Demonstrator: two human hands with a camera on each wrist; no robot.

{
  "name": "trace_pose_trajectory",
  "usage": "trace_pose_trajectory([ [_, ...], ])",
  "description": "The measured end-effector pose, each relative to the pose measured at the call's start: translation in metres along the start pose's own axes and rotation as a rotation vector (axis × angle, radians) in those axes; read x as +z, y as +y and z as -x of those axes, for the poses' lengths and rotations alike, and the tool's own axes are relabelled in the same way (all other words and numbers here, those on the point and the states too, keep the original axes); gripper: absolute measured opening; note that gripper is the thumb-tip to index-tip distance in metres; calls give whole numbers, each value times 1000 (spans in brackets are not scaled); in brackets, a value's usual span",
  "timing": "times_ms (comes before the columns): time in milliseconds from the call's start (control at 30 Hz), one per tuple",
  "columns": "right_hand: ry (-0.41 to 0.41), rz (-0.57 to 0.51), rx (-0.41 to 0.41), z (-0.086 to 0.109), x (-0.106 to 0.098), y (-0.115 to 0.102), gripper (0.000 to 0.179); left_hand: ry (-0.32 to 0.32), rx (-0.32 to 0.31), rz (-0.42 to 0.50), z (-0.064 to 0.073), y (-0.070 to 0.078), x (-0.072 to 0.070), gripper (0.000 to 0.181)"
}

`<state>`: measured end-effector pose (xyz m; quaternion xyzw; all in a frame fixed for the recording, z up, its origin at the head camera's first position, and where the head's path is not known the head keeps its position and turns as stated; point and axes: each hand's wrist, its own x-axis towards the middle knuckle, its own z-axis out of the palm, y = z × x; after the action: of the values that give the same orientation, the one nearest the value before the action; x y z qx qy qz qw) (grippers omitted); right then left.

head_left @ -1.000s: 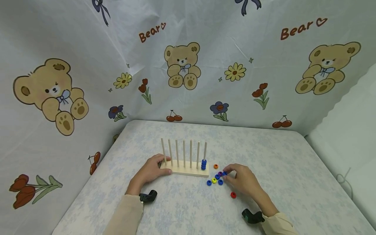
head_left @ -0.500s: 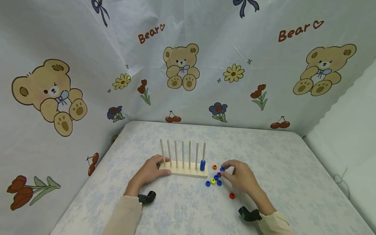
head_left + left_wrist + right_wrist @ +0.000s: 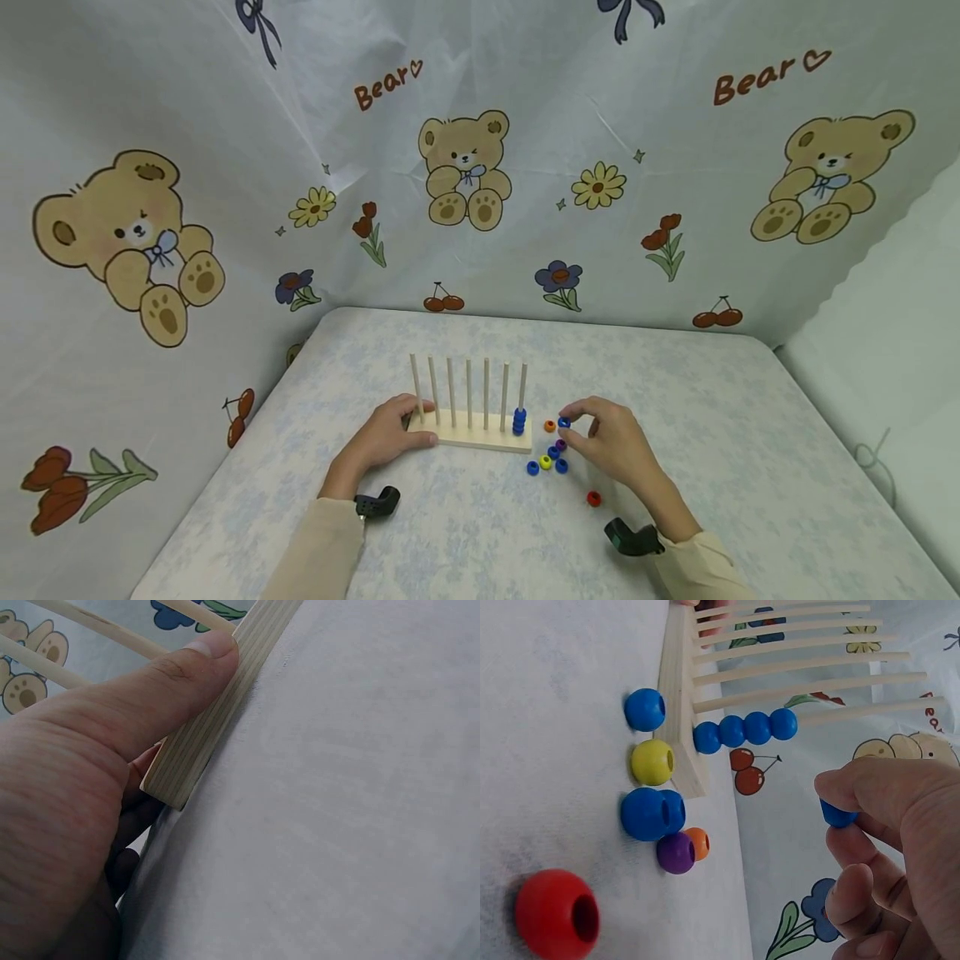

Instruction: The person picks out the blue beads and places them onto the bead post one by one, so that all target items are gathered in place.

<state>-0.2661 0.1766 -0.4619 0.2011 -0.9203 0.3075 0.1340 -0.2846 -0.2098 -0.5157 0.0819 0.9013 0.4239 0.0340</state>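
A wooden peg board [image 3: 472, 432] with a row of several upright pegs stands on the table. My left hand [image 3: 387, 431] grips its left end; in the left wrist view the thumb [image 3: 180, 679] lies over the base's edge. Several blue beads [image 3: 744, 729] are stacked on the rightmost peg. My right hand [image 3: 613, 437] pinches one blue bead [image 3: 838, 814] between thumb and fingertips, raised off the table to the right of the board.
Loose beads lie right of the board: orange [image 3: 550, 426], purple [image 3: 561, 446], yellow [image 3: 545, 462] and several blue ones [image 3: 532, 468]. A red bead [image 3: 594, 498] sits nearer the front. A bear-printed cloth [image 3: 465, 250] hangs behind the table.
My right hand has lifted the blue bead up from beside the loose beads and shifted slightly left. The left hand keeps its hold on the board.
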Motion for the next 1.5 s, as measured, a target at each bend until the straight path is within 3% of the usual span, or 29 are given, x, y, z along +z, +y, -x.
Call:
trace_pose_trajectory([
  [500,-2,17,18,-14,2,-3,20,-2,-10,-5,-4,-5,-1,59],
  [1500,80,-30,20,-29,-21,-18,22,-6,29,-7,-2,-1,-1,60],
])
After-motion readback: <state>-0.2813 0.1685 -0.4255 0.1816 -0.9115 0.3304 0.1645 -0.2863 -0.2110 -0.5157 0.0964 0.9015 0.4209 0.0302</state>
